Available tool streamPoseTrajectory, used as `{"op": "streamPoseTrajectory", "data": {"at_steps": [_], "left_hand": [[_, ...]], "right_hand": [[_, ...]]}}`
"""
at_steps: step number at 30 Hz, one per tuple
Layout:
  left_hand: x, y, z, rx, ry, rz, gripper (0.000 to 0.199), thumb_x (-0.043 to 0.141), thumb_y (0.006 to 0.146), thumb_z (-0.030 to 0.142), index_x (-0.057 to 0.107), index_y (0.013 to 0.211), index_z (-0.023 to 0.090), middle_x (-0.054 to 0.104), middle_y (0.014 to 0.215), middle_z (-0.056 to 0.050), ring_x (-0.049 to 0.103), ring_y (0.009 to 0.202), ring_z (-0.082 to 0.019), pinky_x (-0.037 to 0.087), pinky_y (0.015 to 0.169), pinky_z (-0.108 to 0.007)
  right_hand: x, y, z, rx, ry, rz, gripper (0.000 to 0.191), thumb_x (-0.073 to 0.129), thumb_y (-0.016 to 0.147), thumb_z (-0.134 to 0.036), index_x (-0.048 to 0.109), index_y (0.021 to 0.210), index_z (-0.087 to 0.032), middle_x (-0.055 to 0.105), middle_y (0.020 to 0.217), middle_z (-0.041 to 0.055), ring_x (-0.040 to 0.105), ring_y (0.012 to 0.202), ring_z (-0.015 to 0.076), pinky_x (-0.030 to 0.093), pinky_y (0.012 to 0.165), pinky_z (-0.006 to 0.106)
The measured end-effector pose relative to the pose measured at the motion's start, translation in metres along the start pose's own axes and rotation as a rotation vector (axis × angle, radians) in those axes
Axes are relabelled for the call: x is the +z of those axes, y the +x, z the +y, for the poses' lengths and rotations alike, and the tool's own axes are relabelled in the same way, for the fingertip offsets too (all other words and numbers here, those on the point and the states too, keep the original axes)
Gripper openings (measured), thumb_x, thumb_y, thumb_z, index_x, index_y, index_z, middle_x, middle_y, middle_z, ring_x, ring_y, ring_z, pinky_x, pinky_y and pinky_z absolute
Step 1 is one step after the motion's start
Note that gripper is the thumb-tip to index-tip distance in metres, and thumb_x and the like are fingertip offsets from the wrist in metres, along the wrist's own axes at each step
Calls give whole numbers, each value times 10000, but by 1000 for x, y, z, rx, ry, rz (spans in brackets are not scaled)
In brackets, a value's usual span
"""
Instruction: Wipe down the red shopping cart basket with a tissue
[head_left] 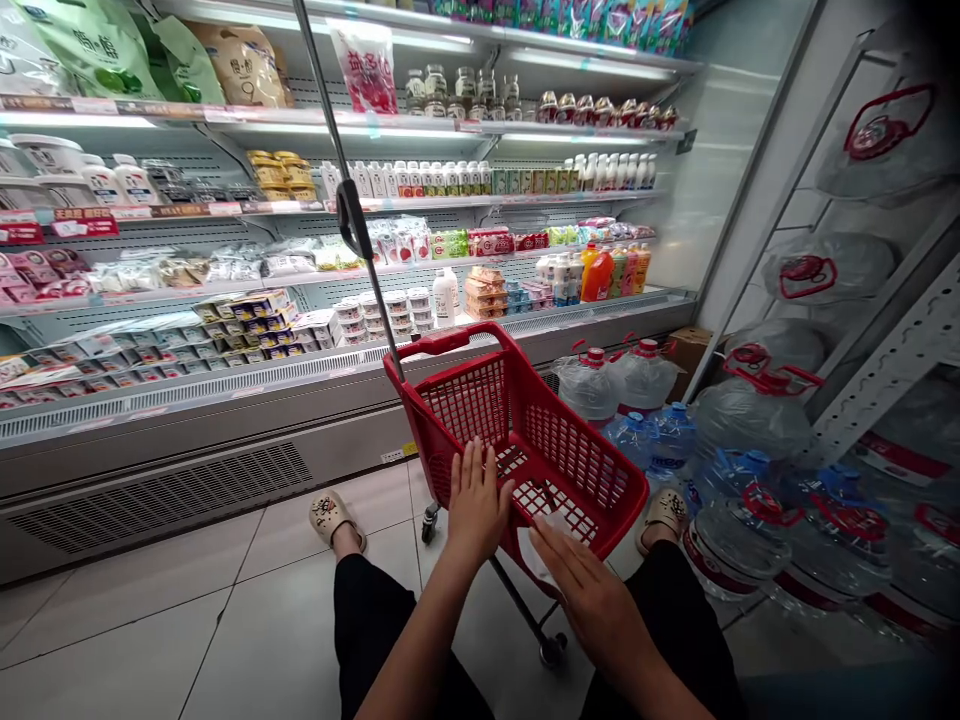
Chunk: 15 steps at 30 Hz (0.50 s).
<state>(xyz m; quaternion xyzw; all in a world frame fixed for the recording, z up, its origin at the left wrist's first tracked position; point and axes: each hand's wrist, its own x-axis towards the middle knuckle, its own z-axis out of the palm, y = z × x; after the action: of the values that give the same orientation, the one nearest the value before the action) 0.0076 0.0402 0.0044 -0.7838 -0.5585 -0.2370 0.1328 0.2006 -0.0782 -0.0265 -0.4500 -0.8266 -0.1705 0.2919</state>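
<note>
Left hand [475,508] is resting flat on the red basket [570,440], right hand [592,590] pressing a white cloth [541,540] against its side.

Along the left and back, an open chiller cabinet [225,420] with lit shelves. On the top shelf, green bags [97,45] and a red-printed pouch [367,65], beside small jars [461,90]. Lower down, rows of white bottles [420,178], stacked tubs [386,312] and flat boxed packs [247,325]. Near the right end, orange and red juice bottles [611,272]. On the pale tiled floor [187,620], clustered at right, large clear water jugs [750,415] with red caps and handles, just beside a white metal rack [885,370]. Behind the jugs, a cardboard box [690,350].
</note>
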Motion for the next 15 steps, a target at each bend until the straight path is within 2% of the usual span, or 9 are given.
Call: {"op": "streamPoseTrajectory", "data": {"at_steps": [4,9,12,15], "left_hand": [[0,-10,4,16,-31,-24,562,292,1093,322,317,1628,153,223,1728,-109,171,1607,-240,244,1299,-524],[-5,6,-13,-10,-55,-95,566,298,1075,274,317,1634,188,224,1730,-77,198,1601,-215,227,1308,-487],[-6,16,-19,-51,-80,-153,570,287,1069,255,320,1635,199,233,1727,-61,219,1596,-212,228,1306,-489],[-8,23,-24,-73,-112,-197,567,273,1069,246,328,1632,218,232,1727,-46,235,1591,-206,231,1304,-487]], "right_hand": [[12,14,-16,-28,-10,31,789,365,893,24,232,1655,-135,472,1604,96,503,1447,215,515,1136,376],[20,21,-24,-46,-21,31,760,348,902,45,274,1640,-125,449,1620,91,475,1466,185,482,1156,351],[15,11,-13,-78,-21,19,751,318,902,56,296,1631,-123,474,1607,67,461,1472,161,381,1231,356],[4,-5,17,-77,-27,-24,737,320,923,34,309,1632,-169,512,1583,33,467,1466,153,255,1296,399]]}}
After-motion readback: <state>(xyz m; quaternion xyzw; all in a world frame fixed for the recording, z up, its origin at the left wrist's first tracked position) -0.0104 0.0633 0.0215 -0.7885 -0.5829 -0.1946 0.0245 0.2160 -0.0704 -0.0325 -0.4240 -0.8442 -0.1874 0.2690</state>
